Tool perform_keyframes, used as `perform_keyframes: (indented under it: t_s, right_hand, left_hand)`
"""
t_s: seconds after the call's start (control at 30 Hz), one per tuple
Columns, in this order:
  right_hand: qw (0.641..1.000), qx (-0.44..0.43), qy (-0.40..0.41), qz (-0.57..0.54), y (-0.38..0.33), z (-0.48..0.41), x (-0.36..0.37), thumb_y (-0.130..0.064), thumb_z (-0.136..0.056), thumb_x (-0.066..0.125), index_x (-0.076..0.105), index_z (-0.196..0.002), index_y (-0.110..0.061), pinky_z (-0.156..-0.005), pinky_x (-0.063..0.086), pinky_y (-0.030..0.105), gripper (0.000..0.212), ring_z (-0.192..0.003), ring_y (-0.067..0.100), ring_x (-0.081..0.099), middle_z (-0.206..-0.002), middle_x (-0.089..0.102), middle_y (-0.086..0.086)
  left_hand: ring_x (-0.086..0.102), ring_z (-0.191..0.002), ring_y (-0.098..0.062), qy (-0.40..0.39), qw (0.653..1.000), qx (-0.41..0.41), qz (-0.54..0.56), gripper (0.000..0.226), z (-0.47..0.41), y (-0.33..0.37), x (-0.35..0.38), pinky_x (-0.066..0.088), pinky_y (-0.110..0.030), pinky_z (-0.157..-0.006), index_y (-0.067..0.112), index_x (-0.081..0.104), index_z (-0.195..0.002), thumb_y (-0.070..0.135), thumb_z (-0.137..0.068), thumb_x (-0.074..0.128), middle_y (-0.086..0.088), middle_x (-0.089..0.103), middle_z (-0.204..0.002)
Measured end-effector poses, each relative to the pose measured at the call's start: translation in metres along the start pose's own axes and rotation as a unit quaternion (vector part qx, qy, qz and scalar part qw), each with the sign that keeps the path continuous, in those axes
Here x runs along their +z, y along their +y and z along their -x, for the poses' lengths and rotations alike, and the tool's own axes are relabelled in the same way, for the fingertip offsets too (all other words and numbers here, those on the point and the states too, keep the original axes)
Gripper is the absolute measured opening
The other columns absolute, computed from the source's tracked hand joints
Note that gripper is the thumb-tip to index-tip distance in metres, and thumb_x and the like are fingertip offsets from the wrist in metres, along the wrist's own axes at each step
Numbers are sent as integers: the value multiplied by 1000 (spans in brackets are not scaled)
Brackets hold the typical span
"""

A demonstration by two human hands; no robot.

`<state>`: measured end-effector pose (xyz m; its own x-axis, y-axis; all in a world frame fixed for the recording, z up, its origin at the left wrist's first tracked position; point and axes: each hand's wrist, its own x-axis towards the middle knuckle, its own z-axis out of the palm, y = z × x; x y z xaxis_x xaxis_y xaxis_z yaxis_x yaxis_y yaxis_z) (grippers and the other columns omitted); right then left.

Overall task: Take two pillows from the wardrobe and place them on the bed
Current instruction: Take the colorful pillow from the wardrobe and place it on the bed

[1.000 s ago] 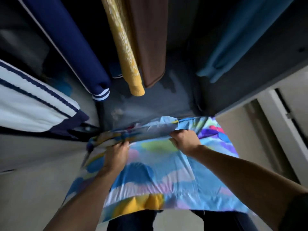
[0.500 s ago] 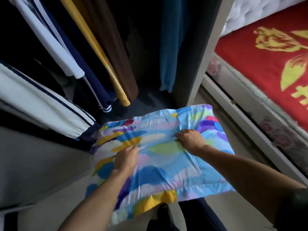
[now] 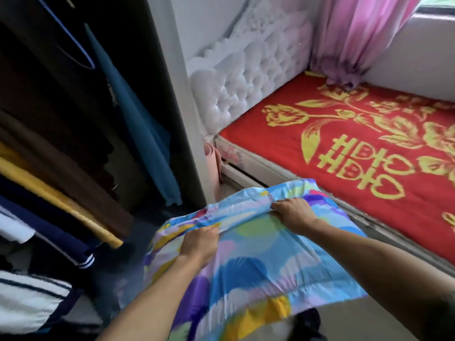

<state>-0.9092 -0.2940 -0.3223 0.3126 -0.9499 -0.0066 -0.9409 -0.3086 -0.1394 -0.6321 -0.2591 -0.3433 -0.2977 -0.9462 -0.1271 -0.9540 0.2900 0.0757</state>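
In the head view, a pillow (image 3: 251, 262) in a cover of blue, yellow, purple and green patches is held flat in mid-air, in front of the person and between the wardrobe (image 3: 170, 99) and the bed (image 3: 344, 148). It is gripped along a raised fold near its far edge. The left hand (image 3: 200, 243) is clamped on that fold toward the pillow's left side, fingers curled over the cloth. The right hand (image 3: 294, 212) is clamped on the same fold further right, knuckles up. Both forearms are stretched forward over the pillow's top face.

The pillow is not resting on the bed; its far right corner is seen just beside the bed's near edge. The bed is covered by a red blanket (image 3: 283, 143) with a gold flower pattern, and a white tufted headboard (image 3: 246, 77) stands at its left end. A pink curtain (image 3: 354, 38) hangs down to the bed's far corner. On the left, the open wardrobe is filled with hanging clothes: a teal garment (image 3: 145, 134), brown and yellow pieces, and navy items with white stripes.
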Motion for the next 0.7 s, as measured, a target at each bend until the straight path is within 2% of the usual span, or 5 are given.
perform_keyframes:
  t_s: [0.3,0.43,0.57,0.7]
  right_hand:
    - [995,101,20,0,206,-55,-41,-36,-93,46,64,-104,-24,-75,48,37,24,-102,29,63,-112,70,0]
    - [992,122,21,-3,276,-92,-67,-35,-94,46,65,-105,-23,-77,49,37,25,-104,29,63,-113,70,0]
    - [992,121,29,14,332,-141,-91,-36,-95,44,64,-105,-23,-76,51,40,26,-102,31,63,-112,70,3]
    - [991,121,49,22,365,-202,-101,-42,-95,44,64,-105,-24,-75,51,40,29,-99,33,64,-110,71,4]
  left_hand:
    - [62,-106,-32,-3,996,84,-26,37,-196,133,-28,48,-41,-85,23,55,-122,37,-99,30,-9,67,-118]
    - [65,-101,-31,30,993,107,-51,34,-274,173,-47,49,-38,-80,21,59,-116,34,-97,34,-8,70,-111]
    - [66,-95,-33,43,992,112,-36,34,-343,196,-69,49,-39,-75,19,60,-108,37,-97,34,-9,71,-106]
    - [67,-91,-34,70,990,122,-30,33,-416,187,-82,50,-40,-72,17,60,-103,37,-97,35,-11,71,-102]
